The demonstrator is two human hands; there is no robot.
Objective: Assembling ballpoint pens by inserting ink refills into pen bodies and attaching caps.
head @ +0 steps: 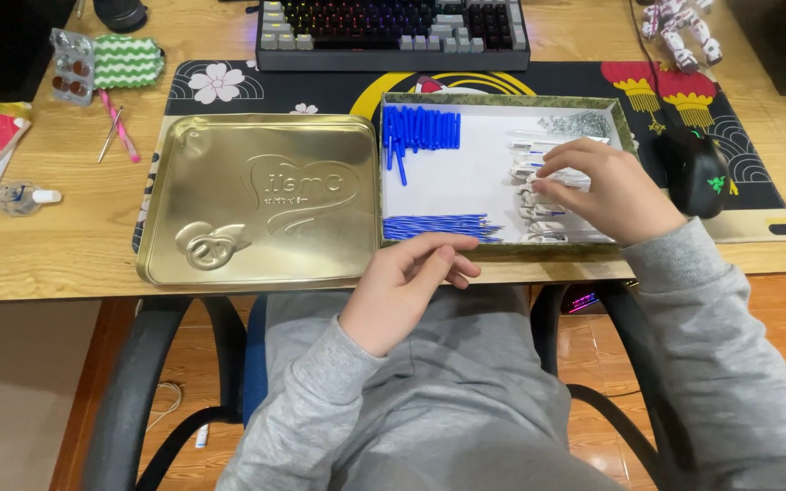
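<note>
Pen parts in tray, R side.
Your right hand (pixel 598 186) pinches a clear pen barrel (pixel 548 173) w/ curled fingers; left hand (pixel 411 273), loosely curled, empty, rests on the tray (pixel 502 98) edge. Barrels look light, stiff, slick: grip mid-length.

I sit at a home desk, in a chair with black armrests (pixel 138 364) below my hands. Beyond my fingers lies a backlit keyboard (pixel 393 32) on a flower-printed desk mat (pixel 229 84), and a black mouse (pixel 693 171) rests just right of my right hand (pixel 607 191). A small robot figure (pixel 680 27) stands farther back.
</note>
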